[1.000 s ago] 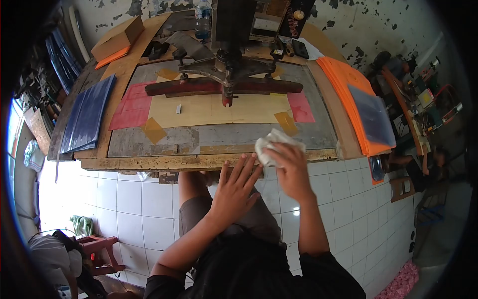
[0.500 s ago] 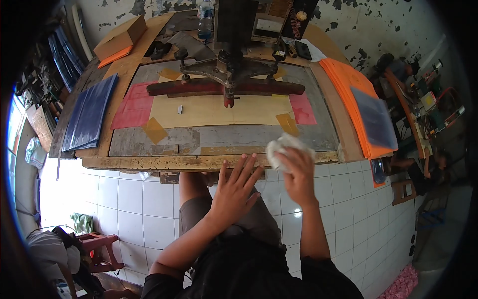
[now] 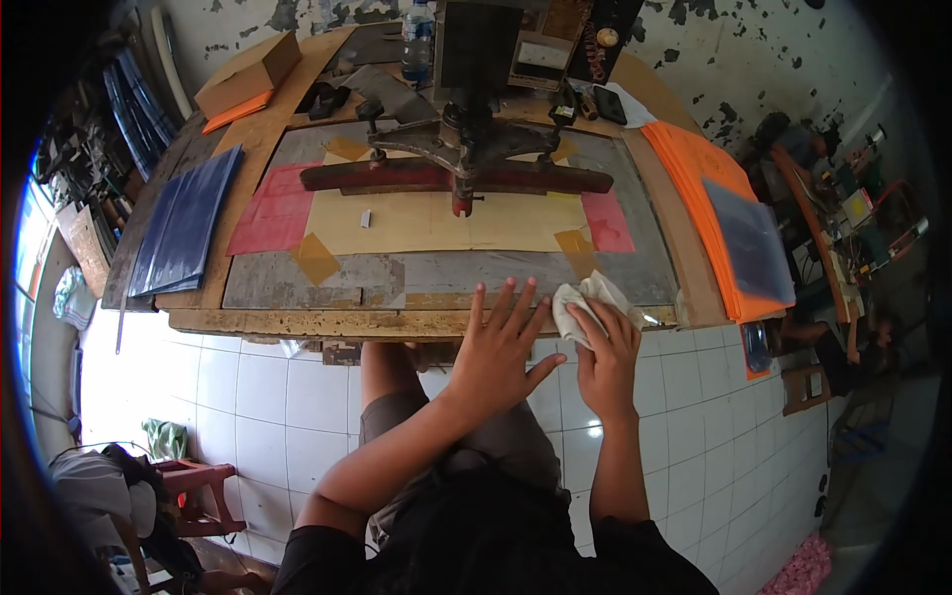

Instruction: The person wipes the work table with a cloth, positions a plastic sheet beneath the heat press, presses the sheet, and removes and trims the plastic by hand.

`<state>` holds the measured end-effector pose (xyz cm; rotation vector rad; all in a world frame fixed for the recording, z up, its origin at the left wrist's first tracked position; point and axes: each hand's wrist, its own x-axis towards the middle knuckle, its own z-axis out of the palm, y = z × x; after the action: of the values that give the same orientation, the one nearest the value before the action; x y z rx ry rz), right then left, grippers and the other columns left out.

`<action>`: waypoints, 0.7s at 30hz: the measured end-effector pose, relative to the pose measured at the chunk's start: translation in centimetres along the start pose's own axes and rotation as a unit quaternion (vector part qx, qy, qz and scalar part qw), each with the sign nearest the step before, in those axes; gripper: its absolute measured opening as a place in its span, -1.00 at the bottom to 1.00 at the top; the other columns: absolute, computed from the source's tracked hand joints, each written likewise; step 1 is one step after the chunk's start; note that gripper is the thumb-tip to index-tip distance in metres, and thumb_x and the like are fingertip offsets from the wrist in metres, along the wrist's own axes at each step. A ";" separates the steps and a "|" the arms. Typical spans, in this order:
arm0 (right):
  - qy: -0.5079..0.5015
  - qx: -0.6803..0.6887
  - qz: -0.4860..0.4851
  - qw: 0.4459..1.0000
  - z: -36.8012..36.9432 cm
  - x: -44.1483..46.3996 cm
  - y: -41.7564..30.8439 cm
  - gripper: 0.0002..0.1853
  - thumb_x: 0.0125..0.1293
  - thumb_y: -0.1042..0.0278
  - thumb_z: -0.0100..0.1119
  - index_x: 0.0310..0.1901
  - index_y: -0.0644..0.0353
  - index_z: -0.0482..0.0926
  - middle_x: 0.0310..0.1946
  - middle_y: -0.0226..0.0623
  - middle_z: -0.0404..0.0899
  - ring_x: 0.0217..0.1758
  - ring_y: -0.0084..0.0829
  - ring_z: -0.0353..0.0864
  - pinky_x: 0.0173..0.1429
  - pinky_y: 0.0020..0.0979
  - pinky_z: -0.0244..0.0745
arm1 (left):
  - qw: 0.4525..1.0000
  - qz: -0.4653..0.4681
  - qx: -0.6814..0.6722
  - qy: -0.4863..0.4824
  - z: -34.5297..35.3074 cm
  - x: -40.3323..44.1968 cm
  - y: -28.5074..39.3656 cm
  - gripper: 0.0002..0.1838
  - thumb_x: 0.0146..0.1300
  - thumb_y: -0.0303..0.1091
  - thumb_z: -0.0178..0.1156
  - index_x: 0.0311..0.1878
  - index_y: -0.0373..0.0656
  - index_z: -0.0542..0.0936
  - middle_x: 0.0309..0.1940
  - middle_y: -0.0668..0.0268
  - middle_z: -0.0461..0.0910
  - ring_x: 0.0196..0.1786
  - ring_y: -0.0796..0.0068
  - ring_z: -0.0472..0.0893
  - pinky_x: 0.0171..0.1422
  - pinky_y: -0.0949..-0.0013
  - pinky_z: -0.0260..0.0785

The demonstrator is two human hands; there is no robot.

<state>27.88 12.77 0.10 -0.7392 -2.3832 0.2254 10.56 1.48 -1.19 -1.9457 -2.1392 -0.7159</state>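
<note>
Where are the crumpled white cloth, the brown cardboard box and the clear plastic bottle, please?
Crumpled white cloth (image 3: 569, 304), head view: its left part.
Brown cardboard box (image 3: 248, 75), head view: middle of visible surface.
Clear plastic bottle (image 3: 416, 52), head view: middle of body.

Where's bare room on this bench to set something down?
The grey plate has a bare patch between the cream sheet and the wooden front edge, beyond the left hand. Narrow brown board also lies bare between plate and orange stack. Crowded: the back, around bottle and phone, and front right, where the right hand holds a cloth.
</note>
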 end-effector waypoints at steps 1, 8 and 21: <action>0.003 0.003 0.004 1.000 -0.1 0.2 0.3 -0.44 0.41 0.57 0.29 0.42 -0.06 0.69 0.43 -0.34 0.62 0.53 -0.14 0.51 0.60 0.01 0.27 | 1.000 0.008 -0.003 0.001 0.0 0.2 -0.1 -0.15 0.58 0.35 0.11 0.63 -0.16 0.47 0.71 -0.01 0.30 0.78 -0.09 0.22 0.83 -0.42 -0.17; 0.025 0.018 0.003 1.000 0.0 -0.3 3.2 -0.45 0.39 0.58 0.28 0.41 0.02 0.69 0.44 -0.22 0.62 0.55 -0.05 0.48 0.66 0.01 0.21 | 0.999 0.016 -0.050 -0.007 -0.4 -0.3 0.5 -0.23 0.57 0.27 0.18 0.61 -0.07 0.51 0.71 -0.03 0.31 0.76 -0.13 0.25 0.79 -0.42 -0.03; 0.038 -0.020 0.029 0.999 0.8 1.6 2.8 -0.46 0.47 0.52 0.30 0.45 -0.03 0.62 0.41 -0.23 0.62 0.51 -0.03 0.52 0.61 0.07 0.31 | 1.000 0.007 -0.008 0.015 1.3 2.3 -0.9 -0.25 0.60 0.29 0.12 0.60 -0.07 0.54 0.70 -0.03 0.32 0.76 -0.15 0.25 0.79 -0.45 -0.07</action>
<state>27.64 16.04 -0.59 -0.8220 -2.3016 0.1711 9.57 4.06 -1.55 -1.9440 -2.1069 -0.7580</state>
